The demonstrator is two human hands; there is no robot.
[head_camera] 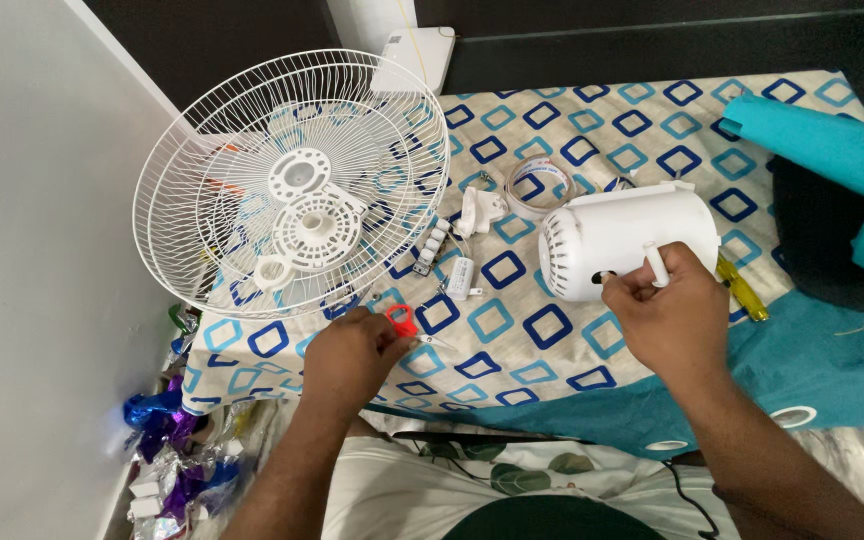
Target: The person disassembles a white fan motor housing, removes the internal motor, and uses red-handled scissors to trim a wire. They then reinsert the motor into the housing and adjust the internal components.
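**Me:** Scissors first: small ones with red handles, in my left hand at about seven o'clock of the spread. My fingers are curled closed around them, so only the red loops and a bit of blade poke out to the right

**Other:** And your right hand?

**Me:** Right hand sits at about four o'clock, fingers bent and pinched on a short white peg that stands up from the white motor housing. Thumb rests against the housing's lower edge. That housing lies on its side near the middle of the patterned cloth, its slotted round end facing nine o'clock

**Other:** What lies between your hands?

**Me:** Just beside the housing, toward nine o'clock, a small white rectangular part with thin wires, and a white terminal strip near it. At twelve o'clock from the housing sits a tape roll, with a white plastic bracket touching its left side

**Other:** The big round thing?

**Me:** White fan guards, wire grilles stacked one on the other at ten o'clock, hanging partly off the cloth's edge against the wall. At three o'clock of my right hand a yellow-handled tool lies on the cloth, partly hidden by my wrist. A teal plastic fan body fills the two o'clock corner, well apart from both hands
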